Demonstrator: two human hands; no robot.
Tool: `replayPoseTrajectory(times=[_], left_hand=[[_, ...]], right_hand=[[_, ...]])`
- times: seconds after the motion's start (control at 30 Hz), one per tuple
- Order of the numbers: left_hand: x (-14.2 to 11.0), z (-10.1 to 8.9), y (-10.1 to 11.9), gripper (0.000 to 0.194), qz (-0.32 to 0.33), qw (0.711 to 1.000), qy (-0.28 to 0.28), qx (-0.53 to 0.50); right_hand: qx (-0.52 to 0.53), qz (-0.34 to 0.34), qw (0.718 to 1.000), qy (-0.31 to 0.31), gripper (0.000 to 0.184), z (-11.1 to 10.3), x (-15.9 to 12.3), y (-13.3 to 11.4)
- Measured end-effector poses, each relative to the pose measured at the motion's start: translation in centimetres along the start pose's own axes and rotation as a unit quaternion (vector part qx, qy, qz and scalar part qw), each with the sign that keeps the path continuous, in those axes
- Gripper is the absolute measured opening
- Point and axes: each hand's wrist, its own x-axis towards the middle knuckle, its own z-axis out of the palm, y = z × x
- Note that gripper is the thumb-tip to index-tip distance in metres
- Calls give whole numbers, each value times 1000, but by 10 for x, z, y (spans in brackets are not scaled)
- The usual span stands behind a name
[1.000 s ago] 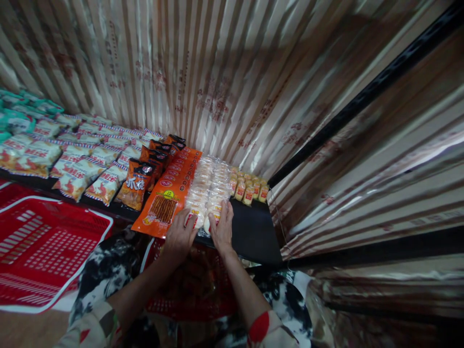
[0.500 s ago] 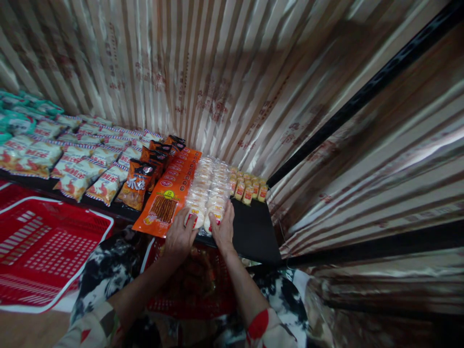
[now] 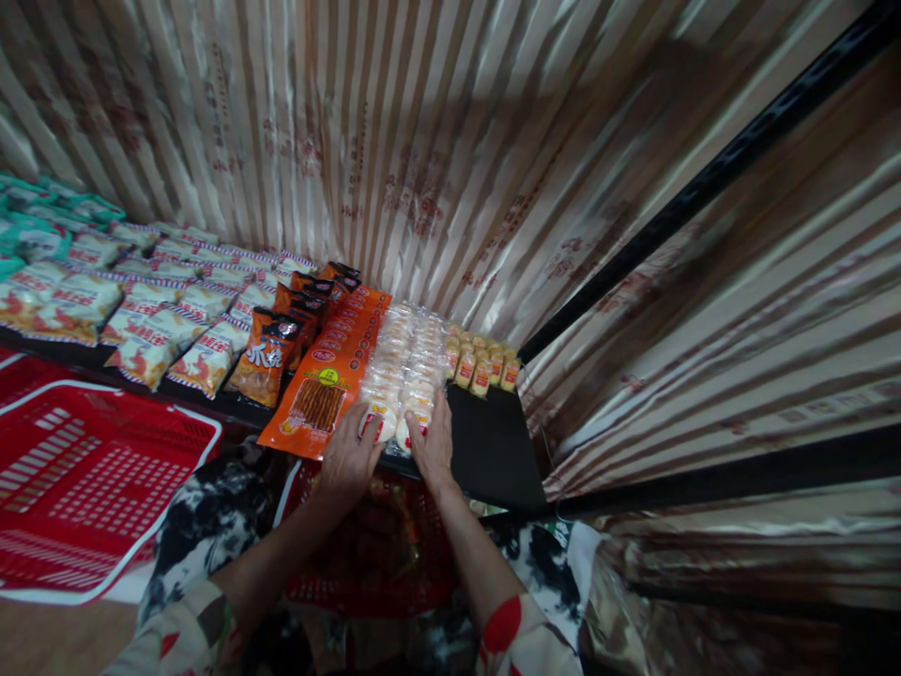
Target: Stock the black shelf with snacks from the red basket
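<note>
Two rows of round white snacks in clear wrappers (image 3: 404,357), with red and yellow labels at the front, stand side by side on the black shelf (image 3: 493,441). My left hand (image 3: 350,451) is closed around the front end of the left row, its fingers on the outer side and the thumb near the front. Around the front of the right row is my right hand (image 3: 433,441), thumb on the front packet and fingers along the outer side. A large orange bag (image 3: 316,394) with brown sticks pictured on it lies flat beside my left hand.
Several small yellow packets (image 3: 482,371) stand to the right of the rows. Orange-black bags (image 3: 264,357), white snack bags (image 3: 159,333) and green bags (image 3: 35,235) line the shelf leftward. Red baskets (image 3: 105,488) sit below. A striped curtain (image 3: 422,141) and black post (image 3: 704,188) bound the shelf.
The hands stay at the front of the two rows, with only slight shifts of the fingers. Shelf goods look the same.
</note>
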Motion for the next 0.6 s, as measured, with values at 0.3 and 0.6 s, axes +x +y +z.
replayPoseTrajectory(times=[0.3, 0.6], left_hand=[[-4, -2, 3, 35, -12, 1000, -4, -15], [-3, -7, 5, 32, -13, 1000, 25, -7]], right_hand=[[-6, 5, 1000, 9, 67, -3, -2, -7], [6, 15, 1000, 1, 66, -5, -3, -7]])
